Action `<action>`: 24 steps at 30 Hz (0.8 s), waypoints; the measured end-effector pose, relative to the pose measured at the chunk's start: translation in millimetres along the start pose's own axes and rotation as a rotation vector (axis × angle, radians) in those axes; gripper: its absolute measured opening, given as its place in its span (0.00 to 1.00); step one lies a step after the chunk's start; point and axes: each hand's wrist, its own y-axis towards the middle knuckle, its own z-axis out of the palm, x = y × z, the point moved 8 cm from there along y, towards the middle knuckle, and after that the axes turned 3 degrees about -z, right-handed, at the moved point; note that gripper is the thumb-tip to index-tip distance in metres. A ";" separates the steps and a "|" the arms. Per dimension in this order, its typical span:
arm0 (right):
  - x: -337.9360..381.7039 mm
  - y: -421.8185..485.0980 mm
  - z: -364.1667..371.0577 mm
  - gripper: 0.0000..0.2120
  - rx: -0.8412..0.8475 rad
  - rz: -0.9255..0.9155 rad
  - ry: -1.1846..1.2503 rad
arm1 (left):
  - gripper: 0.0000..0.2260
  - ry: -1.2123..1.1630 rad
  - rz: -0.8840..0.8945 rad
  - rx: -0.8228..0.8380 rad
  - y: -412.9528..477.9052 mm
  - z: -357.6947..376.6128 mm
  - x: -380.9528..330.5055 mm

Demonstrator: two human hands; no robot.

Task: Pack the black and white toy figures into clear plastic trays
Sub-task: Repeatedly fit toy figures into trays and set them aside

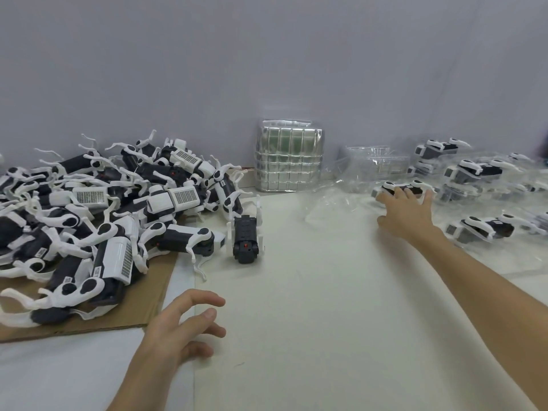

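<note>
A big heap of black and white toy figures lies at the left, partly on a cardboard sheet. One figure lies apart on the white table, belly up. My right hand reaches far right with fingers spread flat over a figure in a clear tray. My left hand hovers low over the table near the cardboard's corner, fingers loosely curled, holding nothing. Several packed trays are piled at the far right.
A stack of empty clear trays leans against the grey wall at the back centre. More loose clear trays lie to its right. The white table surface stretches between my hands.
</note>
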 end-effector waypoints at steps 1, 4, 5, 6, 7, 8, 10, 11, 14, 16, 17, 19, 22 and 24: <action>0.3 1.7 -0.4 0.24 0.020 0.009 0.038 | 0.08 0.001 0.003 -0.002 -0.5 -0.2 -0.5; 6.2 4.3 -6.8 0.22 -0.002 0.029 0.243 | 0.07 0.012 -0.002 0.009 -1.8 1.0 -2.1; 9.9 3.6 -13.8 0.22 -0.081 0.021 0.337 | 0.08 0.015 -0.006 0.011 -1.9 1.7 -2.2; 13.7 0.0 -23.8 0.23 -0.197 0.008 0.429 | 0.07 0.015 -0.007 0.013 -2.3 2.6 -2.9; 18.2 -5.7 -35.0 0.26 -0.323 -0.016 0.510 | 0.07 0.016 -0.005 0.016 -2.9 3.5 -3.4; 24.5 -11.0 -44.6 0.29 -0.419 -0.060 0.563 | 0.07 0.014 -0.003 0.021 -3.9 4.8 -4.0; 46.0 -16.3 -53.2 0.36 -0.434 -0.215 0.561 | 0.10 0.018 0.007 0.023 -6.2 6.6 -4.4; 59.9 -16.8 -51.5 0.38 -0.368 -0.310 0.511 | 0.10 0.018 0.009 0.023 -6.9 7.3 -4.5; 95.7 -20.9 -32.0 0.30 -0.158 -0.521 0.275 | 0.10 0.018 0.012 0.023 -7.2 6.8 -6.5; 106.7 -25.6 -25.6 0.18 -0.148 -0.555 0.275 | 0.10 0.020 0.008 0.021 -6.2 5.3 -6.3; 109.0 -28.6 -27.4 0.14 -0.184 -0.559 0.328 | 0.10 0.021 0.005 0.022 -5.7 4.8 -6.0; 110.5 -35.3 -36.5 0.10 -0.285 -0.565 0.422 | 0.09 0.023 -0.001 0.023 -4.9 4.2 -5.2; 101.7 -46.4 -58.5 0.08 -0.422 -0.491 0.706 | 0.09 0.037 -0.004 0.029 -4.8 5.7 -4.2; 96.1 -57.5 -77.2 0.05 -0.457 -0.426 0.988 | 0.09 0.040 0.000 0.026 -4.4 5.9 -3.5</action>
